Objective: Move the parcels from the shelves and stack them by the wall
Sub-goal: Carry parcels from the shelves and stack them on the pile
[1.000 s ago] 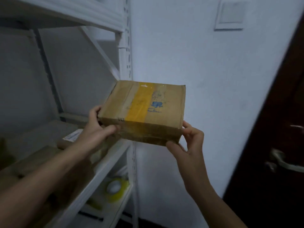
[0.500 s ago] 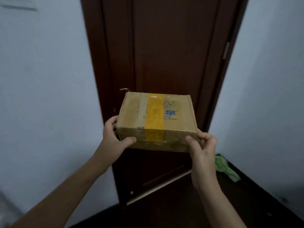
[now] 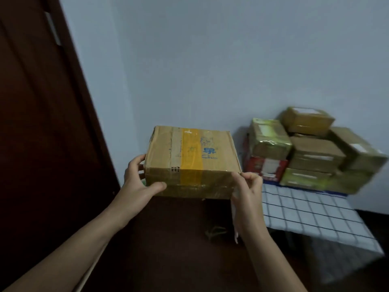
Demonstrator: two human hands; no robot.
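Parcel (image 3: 192, 161): held level, centre.
Left grip (image 3: 139, 182): clasps the 9 o'clock edge.
Right grip (image 3: 248, 192): pinches the 3 o'clock corner.
Stack (image 3: 311, 150): 3 o'clock, on desk (image 3: 305, 209), by wall (image 3: 210, 60).

You hold the parcel (image 3: 192, 157) before you, your left hand (image 3: 139, 182) at its left end and your right hand (image 3: 248, 190) at its right near corner. The door (image 3: 42, 123) stands to your left. Right of the parcel and farther back, the stack of parcels (image 3: 311, 148) sits on the cloth (image 3: 315, 216), against the wall (image 3: 210, 60).
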